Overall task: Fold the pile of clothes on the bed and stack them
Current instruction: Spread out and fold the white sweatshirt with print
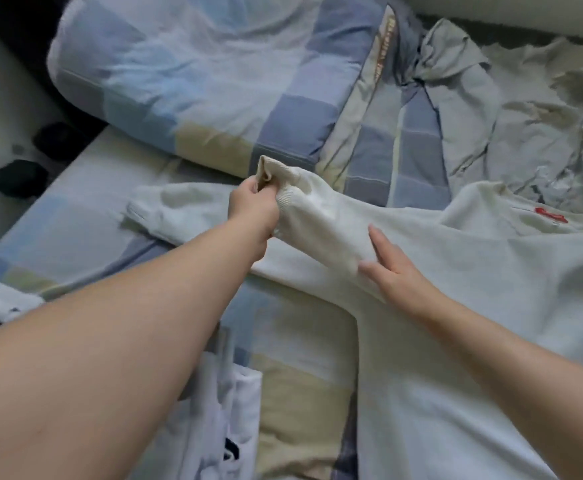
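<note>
Here the left fingers [248, 188] pinch the cuff [276, 178], curled round it; the right fingers [382, 242] lie straight, pressing the sleeve [328, 223] just behind. Best fold the cuff over those flat fingers, onto the sweater [473, 306] spread on the bed [75, 216].

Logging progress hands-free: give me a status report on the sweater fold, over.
Left hand grips sleeve cuff, raised off the bed. Right hand flat on white sweater, pinning the sleeve. Grey clothes crumpled beyond, not obstructing.
</note>
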Action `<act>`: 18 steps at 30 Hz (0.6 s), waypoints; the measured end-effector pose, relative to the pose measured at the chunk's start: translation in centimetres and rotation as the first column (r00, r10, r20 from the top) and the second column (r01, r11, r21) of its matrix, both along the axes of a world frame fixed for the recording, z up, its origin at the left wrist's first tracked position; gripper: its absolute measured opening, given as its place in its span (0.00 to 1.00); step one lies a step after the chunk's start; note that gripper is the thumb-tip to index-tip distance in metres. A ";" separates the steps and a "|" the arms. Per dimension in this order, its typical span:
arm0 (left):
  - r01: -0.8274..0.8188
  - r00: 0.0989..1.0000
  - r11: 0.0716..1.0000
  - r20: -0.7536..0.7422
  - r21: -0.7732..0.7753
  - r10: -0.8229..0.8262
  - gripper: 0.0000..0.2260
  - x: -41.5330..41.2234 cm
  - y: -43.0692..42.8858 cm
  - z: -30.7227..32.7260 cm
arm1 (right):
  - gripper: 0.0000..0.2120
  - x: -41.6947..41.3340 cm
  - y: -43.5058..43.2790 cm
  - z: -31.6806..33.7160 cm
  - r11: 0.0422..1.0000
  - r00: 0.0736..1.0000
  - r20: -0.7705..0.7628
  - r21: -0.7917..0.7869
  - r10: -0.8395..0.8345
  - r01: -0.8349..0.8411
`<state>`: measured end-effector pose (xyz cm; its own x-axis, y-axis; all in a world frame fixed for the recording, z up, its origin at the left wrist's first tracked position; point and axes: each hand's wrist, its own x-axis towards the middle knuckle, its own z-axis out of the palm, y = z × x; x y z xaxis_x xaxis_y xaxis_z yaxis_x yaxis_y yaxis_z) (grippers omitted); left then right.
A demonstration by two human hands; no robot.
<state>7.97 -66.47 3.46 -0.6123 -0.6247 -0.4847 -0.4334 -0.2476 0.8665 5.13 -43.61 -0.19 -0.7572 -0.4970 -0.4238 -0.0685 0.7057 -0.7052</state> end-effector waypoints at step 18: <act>0.049 0.931 0.860 0.335 -0.508 0.144 0.19 6.6 -28.8 -7.3 | 0.28 4.2 -29.5 -5.4 0.934 0.937 -0.006 0.080 0.350 -0.348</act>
<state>14.55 -95.32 -3.80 -0.4255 -0.8628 -0.2728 -0.7290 0.1482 0.6683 9.34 -73.16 -5.62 -0.5502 -0.6985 -0.4576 -0.3336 0.6862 -0.6464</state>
